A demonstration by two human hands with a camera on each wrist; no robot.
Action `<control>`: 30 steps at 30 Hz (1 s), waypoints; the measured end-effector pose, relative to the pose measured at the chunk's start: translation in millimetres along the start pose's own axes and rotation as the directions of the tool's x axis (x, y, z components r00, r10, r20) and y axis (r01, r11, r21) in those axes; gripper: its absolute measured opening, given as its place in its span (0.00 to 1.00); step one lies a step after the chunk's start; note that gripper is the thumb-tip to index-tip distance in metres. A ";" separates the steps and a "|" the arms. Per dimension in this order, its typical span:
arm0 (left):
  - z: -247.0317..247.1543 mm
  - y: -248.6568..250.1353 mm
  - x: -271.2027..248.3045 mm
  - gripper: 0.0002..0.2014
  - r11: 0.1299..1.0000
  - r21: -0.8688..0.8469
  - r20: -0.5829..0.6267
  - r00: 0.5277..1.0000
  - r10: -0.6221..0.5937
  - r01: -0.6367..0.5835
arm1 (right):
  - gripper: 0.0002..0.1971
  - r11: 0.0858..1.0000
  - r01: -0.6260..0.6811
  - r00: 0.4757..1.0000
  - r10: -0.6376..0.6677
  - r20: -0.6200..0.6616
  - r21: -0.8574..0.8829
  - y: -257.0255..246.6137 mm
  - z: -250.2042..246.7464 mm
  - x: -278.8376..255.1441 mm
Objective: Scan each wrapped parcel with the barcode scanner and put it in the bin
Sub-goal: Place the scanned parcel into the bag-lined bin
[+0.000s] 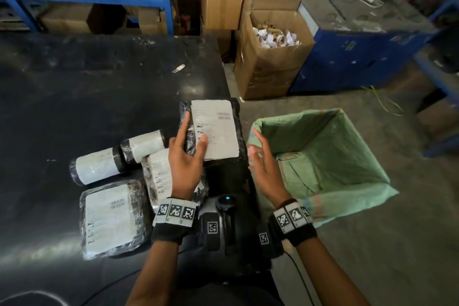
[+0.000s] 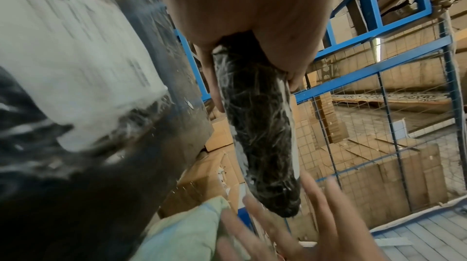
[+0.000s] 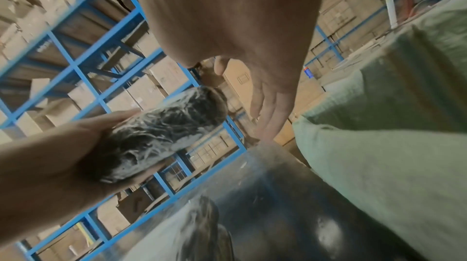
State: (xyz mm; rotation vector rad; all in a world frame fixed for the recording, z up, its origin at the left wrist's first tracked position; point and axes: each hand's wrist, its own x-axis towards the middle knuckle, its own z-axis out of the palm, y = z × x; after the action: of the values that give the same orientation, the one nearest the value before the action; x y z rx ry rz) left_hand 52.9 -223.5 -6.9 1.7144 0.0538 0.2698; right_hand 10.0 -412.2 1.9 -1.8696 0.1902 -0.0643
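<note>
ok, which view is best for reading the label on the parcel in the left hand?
Head view: the held parcel faces the camera, its white label fully visible under the left hand's thumb. The left wrist view shows only the parcel's wrapped edge and a sliver of label; the right wrist view shows just its black wrapped end.

White shipping label (image 1: 215,129) on the held parcel (image 1: 233,129) with barcode and print too blurred to read, same on the other parcels' labels (image 1: 109,216), square coded tags on the wristbands (image 1: 175,211), no legible words
</note>
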 end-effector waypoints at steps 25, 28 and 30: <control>229.7 -53.7 -44.9 0.40 0.718 0.679 0.357 0.924 -0.140 -0.153 | 0.27 0.723 -0.234 0.850 0.477 0.225 -0.651 112.1 -226.6 132.3; 238.8 -58.6 -46.9 0.38 0.680 0.713 0.352 0.926 -0.140 -0.168 | 0.28 0.652 -0.210 0.786 0.556 0.271 -0.729 151.7 -217.8 167.5; 239.8 -58.2 -46.6 0.36 0.665 0.726 0.353 0.925 -0.143 -0.174 | 0.28 0.649 -0.241 0.770 0.580 0.265 -0.722 177.1 -205.8 181.8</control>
State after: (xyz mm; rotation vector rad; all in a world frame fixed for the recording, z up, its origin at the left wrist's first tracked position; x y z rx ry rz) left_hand 64.7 -455.0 -103.5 2.5837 -0.1675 -0.1198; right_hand 142.7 -687.6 -113.6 -2.4185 0.3388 0.9168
